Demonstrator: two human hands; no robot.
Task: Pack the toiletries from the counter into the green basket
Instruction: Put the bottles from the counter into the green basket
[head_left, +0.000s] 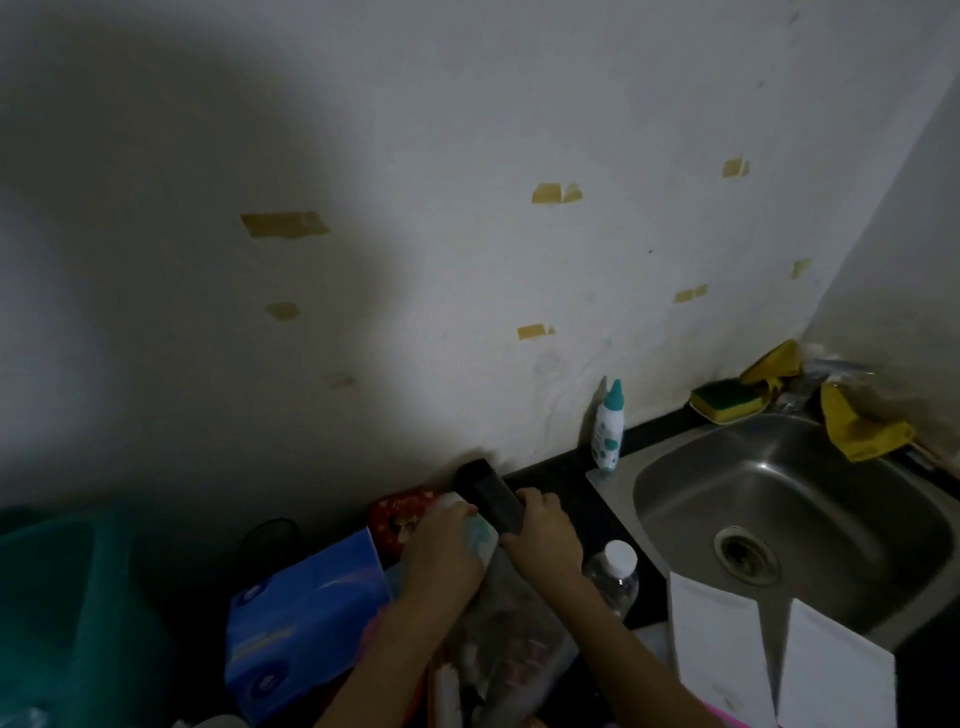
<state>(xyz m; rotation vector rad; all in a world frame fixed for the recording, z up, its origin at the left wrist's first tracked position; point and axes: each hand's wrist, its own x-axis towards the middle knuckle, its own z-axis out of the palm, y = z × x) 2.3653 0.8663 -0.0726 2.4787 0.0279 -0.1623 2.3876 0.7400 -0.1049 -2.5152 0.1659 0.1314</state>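
Note:
My right hand (545, 535) grips a dark rectangular box (485, 493) tilted above the black counter (566, 483), near the wall. My left hand (441, 551) holds a pale, light-teal packet (480, 538) just left of the box. The green basket (57, 587) stands in shadow at the far left. A white bottle with a teal cap (608, 428) stands upright against the wall beside the sink. A clear bottle with a white cap (615, 571) stands right of my right forearm. A blue tissue box (306, 618) lies left of my arms.
A steel sink (779, 519) fills the right side, with a yellow-green sponge (727, 400) and yellow cloths (857, 426) behind it. Two white papers (722, 649) hang over its front rim. A red patterned tin (400, 512) and a clear plastic bag (509, 639) lie near my arms.

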